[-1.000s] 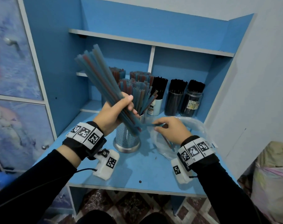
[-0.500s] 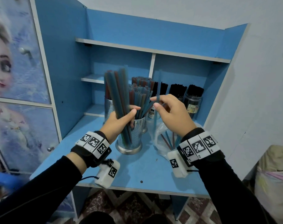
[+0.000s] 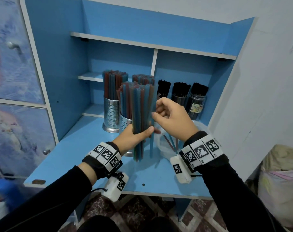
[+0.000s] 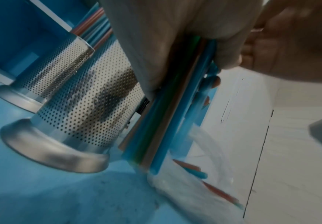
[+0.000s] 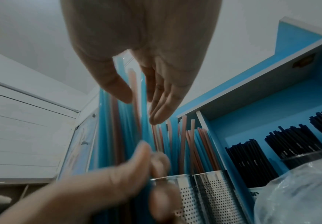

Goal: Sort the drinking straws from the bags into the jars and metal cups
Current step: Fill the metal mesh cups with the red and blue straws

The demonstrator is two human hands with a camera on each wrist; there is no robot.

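Above the blue table (image 3: 72,154), the left hand (image 3: 132,139) grips an upright straw bundle (image 3: 140,114) (blue and red) before the metal cups (image 3: 111,113). The right hand (image 3: 174,119), fingers loosely spread, touches its side; beneath lies the bag (image 3: 167,144).

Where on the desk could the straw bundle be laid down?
Bare desktop left of the metal cups and along the front edge. Crowded at the back: cups, jars, and the bag on the right.
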